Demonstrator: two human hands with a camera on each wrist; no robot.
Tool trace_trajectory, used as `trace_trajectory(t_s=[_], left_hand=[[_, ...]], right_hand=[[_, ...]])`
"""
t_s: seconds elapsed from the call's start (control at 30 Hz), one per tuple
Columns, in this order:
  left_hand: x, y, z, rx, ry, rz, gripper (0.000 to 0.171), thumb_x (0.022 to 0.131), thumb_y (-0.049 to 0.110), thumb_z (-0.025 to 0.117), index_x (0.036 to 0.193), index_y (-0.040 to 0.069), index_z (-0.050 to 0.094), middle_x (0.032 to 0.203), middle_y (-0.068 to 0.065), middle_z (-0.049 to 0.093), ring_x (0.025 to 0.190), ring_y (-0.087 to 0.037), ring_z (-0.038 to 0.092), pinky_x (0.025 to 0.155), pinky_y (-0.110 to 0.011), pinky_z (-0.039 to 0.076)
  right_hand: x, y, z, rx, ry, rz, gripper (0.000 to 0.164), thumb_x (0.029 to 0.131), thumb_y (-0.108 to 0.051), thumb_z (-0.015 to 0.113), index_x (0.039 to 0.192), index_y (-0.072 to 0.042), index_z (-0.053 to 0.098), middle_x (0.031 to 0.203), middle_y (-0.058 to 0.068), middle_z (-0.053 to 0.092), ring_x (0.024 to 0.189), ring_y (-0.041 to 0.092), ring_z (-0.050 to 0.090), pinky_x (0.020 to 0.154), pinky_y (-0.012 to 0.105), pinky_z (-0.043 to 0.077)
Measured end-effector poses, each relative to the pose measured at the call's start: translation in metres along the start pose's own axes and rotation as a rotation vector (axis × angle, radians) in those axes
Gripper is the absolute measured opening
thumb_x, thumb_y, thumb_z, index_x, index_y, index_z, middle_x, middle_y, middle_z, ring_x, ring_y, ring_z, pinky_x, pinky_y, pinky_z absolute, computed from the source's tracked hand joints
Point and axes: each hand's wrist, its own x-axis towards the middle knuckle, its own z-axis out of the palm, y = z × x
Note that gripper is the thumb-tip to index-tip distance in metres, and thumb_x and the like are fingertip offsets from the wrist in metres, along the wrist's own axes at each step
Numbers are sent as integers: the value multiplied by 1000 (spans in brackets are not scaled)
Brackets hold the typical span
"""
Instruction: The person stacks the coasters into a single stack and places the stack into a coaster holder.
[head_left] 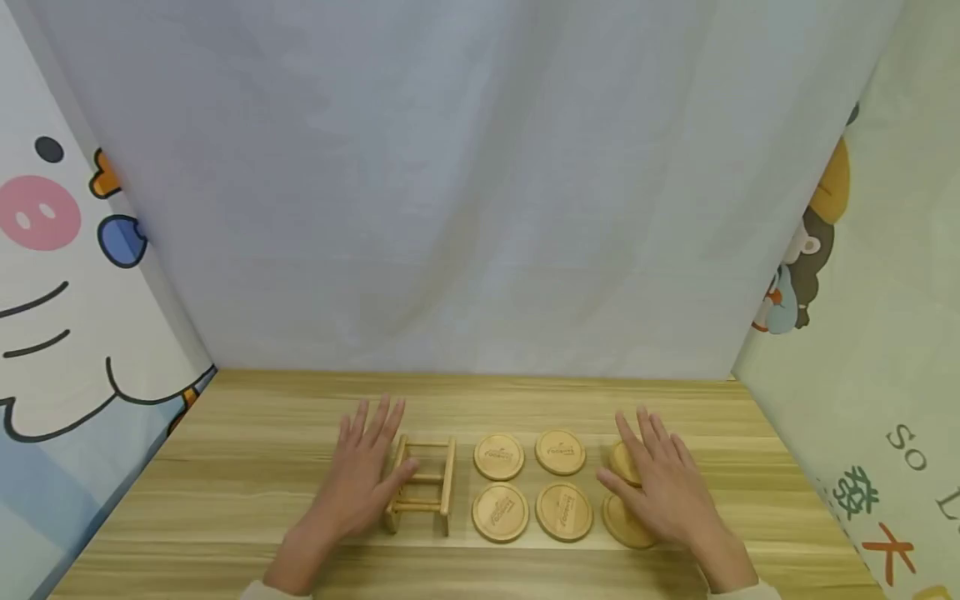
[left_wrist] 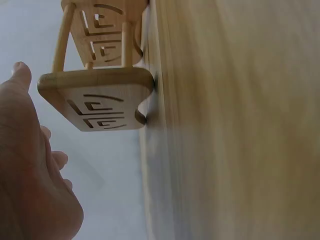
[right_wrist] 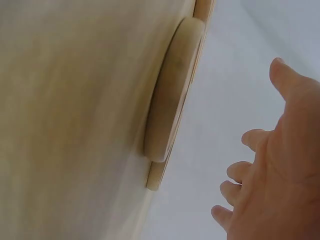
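I am seeing the left hand (head_left: pixel 358 482) hanging in the air, just over the left side of a small wooden rack (head_left: pixel 448 483). Its fingers (head_left: pixel 378 421) are pointing out straight and a little apart, with the thumb sticking out over the rack, and a gap is showing between hand and wood. The rack is standing on the wooden surface (head_left: pixel 225 467), beside four round coasters (head_left: pixel 500 512) lying in two rows. I am seeing the right hand (head_left: pixel 667 492) hanging over two more coasters (head_left: pixel 628 527), partly hiding them. Its fingers are also reaching out straight and spreading apart, and air is showing below them.
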Motion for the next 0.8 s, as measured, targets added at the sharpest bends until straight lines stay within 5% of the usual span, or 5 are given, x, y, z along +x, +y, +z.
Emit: trace_trajectory(t_s=[0.23,0.43,0.8], left_hand=[[-6,1,6,-241,31,-7,94,109,40,67,178,4,16,181,-24,19,167,-55,9,134,-62,-3],[-14,1,5,-377,-9,-93,108,102,41,77,181,26,5,184,-21,10,164,-62,10,118,-89,14],[-19,-7,11,-479,-31,-89,127,89,37,93,181,35,5,185,-16,13,162,-60,21,117,-86,23]], right_hand=[[-9,-3,-1,48,12,-11,86,109,-52,66,175,-7,34,179,30,23,165,53,22,127,74,21],[-15,-4,-1,51,26,-28,88,107,-51,70,174,-6,36,178,31,25,164,53,25,125,76,23],[-26,-7,2,71,88,-46,96,97,-54,83,172,-10,42,177,26,32,156,54,40,118,79,32]])
